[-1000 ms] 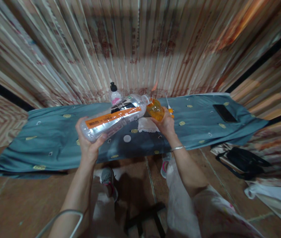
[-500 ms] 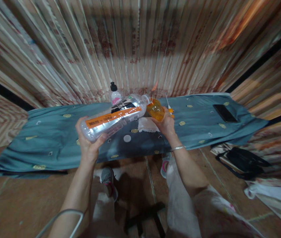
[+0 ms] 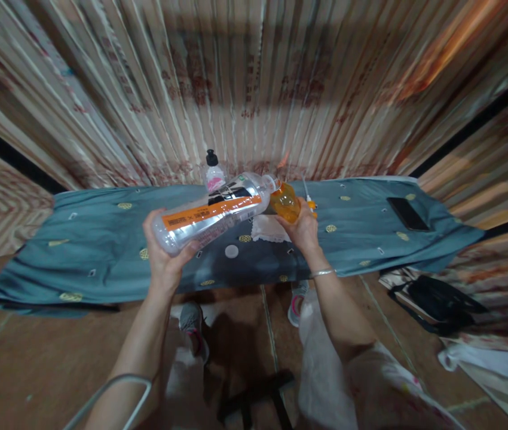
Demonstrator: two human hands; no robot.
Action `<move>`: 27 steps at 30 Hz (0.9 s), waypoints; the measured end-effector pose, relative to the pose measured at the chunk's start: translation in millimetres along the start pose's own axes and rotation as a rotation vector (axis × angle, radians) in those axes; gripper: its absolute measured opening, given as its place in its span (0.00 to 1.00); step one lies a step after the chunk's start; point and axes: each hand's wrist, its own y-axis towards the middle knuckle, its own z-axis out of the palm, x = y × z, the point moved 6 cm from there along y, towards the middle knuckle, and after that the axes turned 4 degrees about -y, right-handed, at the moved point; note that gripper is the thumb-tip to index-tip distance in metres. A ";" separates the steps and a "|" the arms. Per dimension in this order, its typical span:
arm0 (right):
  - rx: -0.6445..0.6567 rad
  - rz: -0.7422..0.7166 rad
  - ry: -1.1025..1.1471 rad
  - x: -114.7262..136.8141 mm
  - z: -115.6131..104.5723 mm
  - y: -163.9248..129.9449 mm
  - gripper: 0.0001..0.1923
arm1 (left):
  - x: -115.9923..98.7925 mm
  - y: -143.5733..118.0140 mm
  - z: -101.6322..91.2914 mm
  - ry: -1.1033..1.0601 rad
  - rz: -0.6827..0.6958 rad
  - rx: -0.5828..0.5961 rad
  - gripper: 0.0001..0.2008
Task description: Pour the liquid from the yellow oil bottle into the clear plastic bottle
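While the left hand [image 3: 164, 254] clamps the clear bottle [image 3: 211, 216] near its base, its thin, slippery plastic looks light, and the right hand [image 3: 304, 230] grips the orange bottle [image 3: 285, 202].

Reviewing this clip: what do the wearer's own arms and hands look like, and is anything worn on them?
Both forearms are bare, with no sleeves or gloves. The right hand has a thin silver bangle at the wrist. The left hand shows no visible jewellery.

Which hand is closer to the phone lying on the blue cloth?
The right hand; it holds the orange bottle left of the phone. The left hand, gripping the clear bottle, is farther left.
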 end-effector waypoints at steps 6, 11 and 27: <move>0.008 0.007 -0.028 -0.2 -0.5 -0.4 0.42 | -0.2 -0.7 1.0 -0.001 0.002 -0.001 0.49; 0.000 0.003 -0.030 -1.5 -1.2 -1.5 0.40 | -0.6 -1.5 1.5 -0.017 -0.032 -0.023 0.49; 0.017 0.059 0.000 -5.4 -3.4 -5.5 0.42 | -4.6 -6.3 -5.0 0.106 0.019 -0.050 0.48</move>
